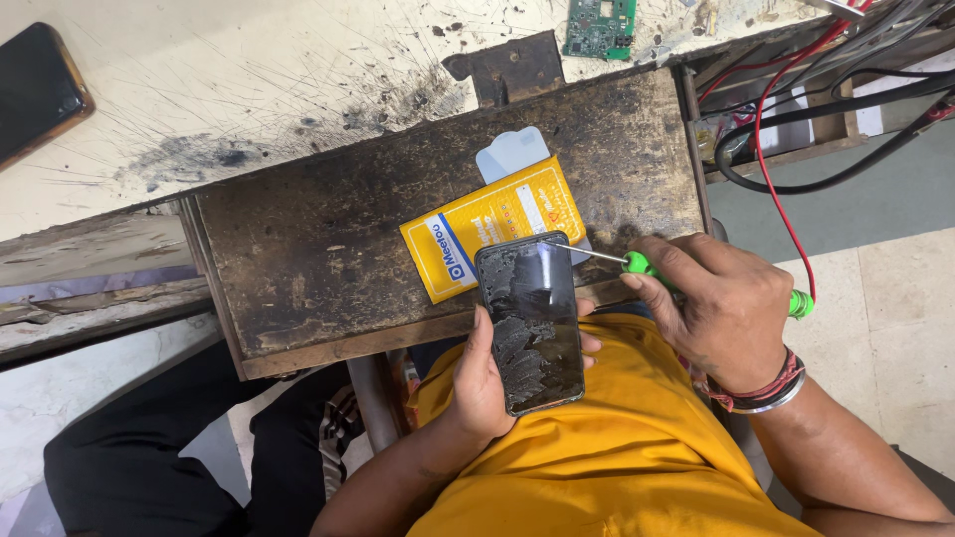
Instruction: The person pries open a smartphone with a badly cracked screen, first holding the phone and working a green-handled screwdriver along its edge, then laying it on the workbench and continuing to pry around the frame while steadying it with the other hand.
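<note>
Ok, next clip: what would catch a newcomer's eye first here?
The phone with a badly cracked screen, held in the left hand at the centre over the yellow shirt. Next, the green-handled screwdriver in the right hand, tip at the phone's top edge, and the yellow packet on the dark worn board.

The phone (pixel 529 323) is black, its glass streaked with grey smears or cracks, hard to tell which. The screwdriver (pixel 647 267) has a bright green handle and a silver shaft. The packet (pixel 477 234) is yellow with a blue and white band; a pale blue-white sheet (pixel 512 151) shows behind it. The drawer (pixel 328 239) is dark brown, stained black. The bench (pixel 249 80) is cream with black scratches and soot. A circuit board (pixel 601 27) is green. The shirt (pixel 617 447) is orange-yellow.
</note>
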